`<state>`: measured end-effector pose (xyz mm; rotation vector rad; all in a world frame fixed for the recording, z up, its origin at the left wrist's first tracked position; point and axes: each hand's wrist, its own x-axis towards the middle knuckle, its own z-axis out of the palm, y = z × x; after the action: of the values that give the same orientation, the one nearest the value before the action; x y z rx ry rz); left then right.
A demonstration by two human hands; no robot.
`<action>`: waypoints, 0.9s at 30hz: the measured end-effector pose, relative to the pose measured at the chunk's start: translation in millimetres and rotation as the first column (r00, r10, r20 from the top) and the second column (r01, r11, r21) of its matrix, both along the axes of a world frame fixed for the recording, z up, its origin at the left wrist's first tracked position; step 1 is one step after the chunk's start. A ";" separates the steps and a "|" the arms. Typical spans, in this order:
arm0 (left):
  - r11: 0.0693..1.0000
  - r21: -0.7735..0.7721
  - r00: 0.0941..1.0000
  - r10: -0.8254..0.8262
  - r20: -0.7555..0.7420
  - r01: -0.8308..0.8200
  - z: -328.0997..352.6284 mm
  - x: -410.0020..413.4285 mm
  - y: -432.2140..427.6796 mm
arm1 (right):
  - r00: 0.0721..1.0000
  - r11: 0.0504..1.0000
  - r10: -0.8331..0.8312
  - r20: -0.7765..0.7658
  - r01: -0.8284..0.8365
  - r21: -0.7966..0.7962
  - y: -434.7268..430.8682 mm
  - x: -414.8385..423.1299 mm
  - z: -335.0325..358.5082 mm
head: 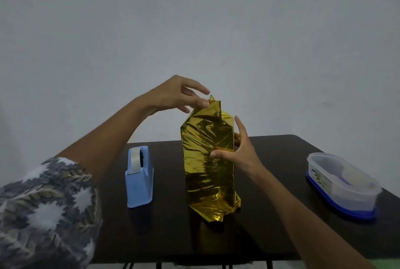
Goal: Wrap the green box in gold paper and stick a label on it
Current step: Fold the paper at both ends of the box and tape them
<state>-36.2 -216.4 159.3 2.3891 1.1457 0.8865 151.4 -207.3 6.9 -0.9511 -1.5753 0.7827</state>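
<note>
Standing wrapped box (208, 167): upright near the middle of the dark table (173, 236), broad face toward the camera, bottom end on the tabletop; green of the box hidden under the covering.
Gold paper (205, 195): shiny and creased, covering every visible face; loose folds sticking out at the bottom; drawn up into a point at the top.
Left hand (179, 95): raised beside the top of the box, thumb and fingertips pinching the top point of the paper, other fingers loosely curved.
Right hand (240, 149): gripping the box's right side about halfway up, thumb pressed on the front face, fingers spread round the far side, index finger pointing upward.
Tape dispenser (140, 182): light blue, standing on the table to the left of the box, apart from it, with a roll of clear tape (134, 158) at its top.
Container (344, 184): clear plastic on a blue base, near the table's right edge, well apart from the box; contents too blurred to tell.
Sleeve (47, 203): patterned grey and white, on the left arm, at the lower left.
</note>
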 end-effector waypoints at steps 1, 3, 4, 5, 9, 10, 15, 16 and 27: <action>1.000 -0.012 0.999 -0.008 -0.049 0.008 -1.4 -0.4 -0.4 | 1.000 1.000 0.013 0.019 -0.012 -0.008 -0.5 -0.3 1.1; 1.000 0.005 0.997 -0.013 -0.070 0.013 -2.7 0.0 -2.0 | 0.998 0.998 0.058 0.013 -0.058 -0.008 -3.9 -2.9 3.3; 1.000 0.026 0.998 -0.010 -0.058 0.012 -2.6 0.9 -2.3 | 0.999 0.999 0.047 -0.021 -0.047 0.016 -6.7 -5.0 5.3; 0.999 0.046 0.999 -0.008 -0.039 0.009 -3.0 1.8 -2.3 | 0.998 0.998 0.006 -0.069 -0.001 0.060 -9.7 -7.1 7.7; 0.996 0.084 0.999 -0.021 0.046 0.017 -5.2 3.1 -0.6 | 0.966 0.940 -0.151 -0.211 0.206 0.273 -19.4 -11.3 28.5; 0.996 0.086 0.997 -0.027 0.070 0.021 -6.7 3.7 -0.8 | 0.967 0.934 -0.147 -0.210 0.206 0.292 -20.6 -12.1 33.9; 0.994 0.113 0.988 -0.026 0.151 0.009 -10.3 4.3 -2.5 | 0.961 0.929 -0.128 -0.246 0.203 0.309 -22.9 -19.1 46.5; 0.994 0.106 0.988 -0.023 0.152 0.006 -10.5 3.9 -3.1 | 0.955 0.931 -0.112 -0.273 0.197 0.308 -22.2 -20.3 47.3; 0.986 0.095 0.990 -0.140 0.032 0.137 -4.3 1.4 -1.9 | 0.939 0.933 -0.082 -0.334 0.190 0.306 -20.2 -22.1 47.5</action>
<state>-34.8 -218.3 155.0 2.4793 0.9297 0.9543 129.2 -227.6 54.4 -0.6420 -1.2905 0.5162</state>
